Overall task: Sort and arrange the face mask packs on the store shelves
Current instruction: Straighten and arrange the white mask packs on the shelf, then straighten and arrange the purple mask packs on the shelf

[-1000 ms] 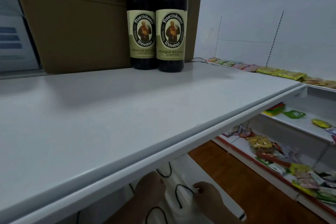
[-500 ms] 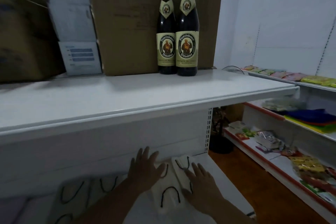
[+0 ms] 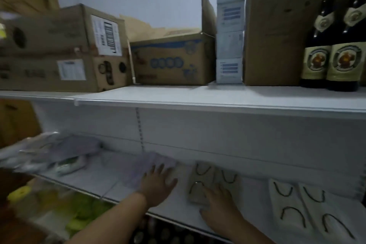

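White face mask packs with black ear loops lie flat on the lower white shelf [image 3: 93, 182]. One pair of packs [image 3: 202, 180] sits in the middle; my right hand [image 3: 219, 210] rests flat on its near end, fingers straight. Another pair of packs [image 3: 303, 208] lies further right. My left hand [image 3: 158, 184] lies spread and flat on the near edge of a pale purple pack [image 3: 142, 168]. A loose heap of clear-wrapped packs [image 3: 51, 154] sits at the far left of the shelf.
The upper shelf [image 3: 198, 97] carries brown cardboard boxes [image 3: 170, 59], a stack of small white boxes [image 3: 229, 25] and two dark beer bottles [image 3: 334, 49] at the right. Below the shelf at lower left are blurred yellow-green goods [image 3: 79, 212].
The view has swung left along the shelves. Both hands have shifted left: the left now lies on a purple pack, the right on a pair of white packs.
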`<state>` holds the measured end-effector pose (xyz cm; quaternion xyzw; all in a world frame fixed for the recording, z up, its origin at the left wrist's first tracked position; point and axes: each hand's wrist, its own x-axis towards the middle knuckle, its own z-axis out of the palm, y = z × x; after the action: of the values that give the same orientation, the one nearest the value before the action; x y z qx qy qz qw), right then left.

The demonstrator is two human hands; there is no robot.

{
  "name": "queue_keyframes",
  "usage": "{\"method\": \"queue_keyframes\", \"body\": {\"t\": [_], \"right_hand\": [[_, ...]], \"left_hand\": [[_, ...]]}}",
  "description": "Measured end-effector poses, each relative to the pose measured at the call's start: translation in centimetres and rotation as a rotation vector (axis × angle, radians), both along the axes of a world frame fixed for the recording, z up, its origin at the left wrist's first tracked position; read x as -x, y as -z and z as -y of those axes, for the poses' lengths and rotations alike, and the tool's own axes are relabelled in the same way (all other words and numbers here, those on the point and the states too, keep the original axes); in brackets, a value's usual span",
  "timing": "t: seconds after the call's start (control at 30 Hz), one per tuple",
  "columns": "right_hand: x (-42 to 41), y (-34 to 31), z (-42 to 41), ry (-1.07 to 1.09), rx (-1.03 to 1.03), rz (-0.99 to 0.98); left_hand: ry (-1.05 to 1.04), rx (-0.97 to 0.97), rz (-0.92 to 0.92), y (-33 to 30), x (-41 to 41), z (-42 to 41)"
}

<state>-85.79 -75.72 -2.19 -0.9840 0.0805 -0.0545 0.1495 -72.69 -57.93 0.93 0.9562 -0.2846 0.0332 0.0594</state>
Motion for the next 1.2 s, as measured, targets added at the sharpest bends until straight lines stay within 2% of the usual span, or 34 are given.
{"method": "queue_keyframes", "body": {"t": [0.17,0.3,0.4,0.7,0.9,1.0,1.1,1.2], "right_hand": [[-4.6,0.2,-7.0,-0.116,-0.012,-0.12],[-9.7,-0.1,-13.3,-0.231,0.009,-0.046],[-13.8,-0.1,-18.6,-0.279,0.031,-0.068],[-25.3,-0.7,-32.5,-0.264,0.037,-0.284],[-30.0,-1.0,-38.4,-0.27,0.03,-0.319],[-32.8,-0.9,-40.0,-0.244,0.034,-0.272],[-36.4,-0.2,-41.3,-0.192,-0.031,-0.248],[-40.2,0.7,-42.3,-0.139,-0.107,-0.196]], "left_hand": [[-0.189,-0.042,-0.119,-1.6,-2.5,-9.2],[-0.244,0.03,-0.173,-1.6,-4.3,-16.5],[-0.265,0.059,-0.221,-1.4,-6.8,-21.9],[-0.349,0.112,-0.223,0.9,-18.8,-36.7],[-0.365,0.125,-0.24,2.7,-24.2,-42.3],[-0.354,0.232,-0.181,3.4,-27.1,-44.2],[-0.336,0.311,-0.171,4.4,-30.0,-45.8],[-0.332,0.279,-0.184,5.8,-33.2,-46.6]]}}
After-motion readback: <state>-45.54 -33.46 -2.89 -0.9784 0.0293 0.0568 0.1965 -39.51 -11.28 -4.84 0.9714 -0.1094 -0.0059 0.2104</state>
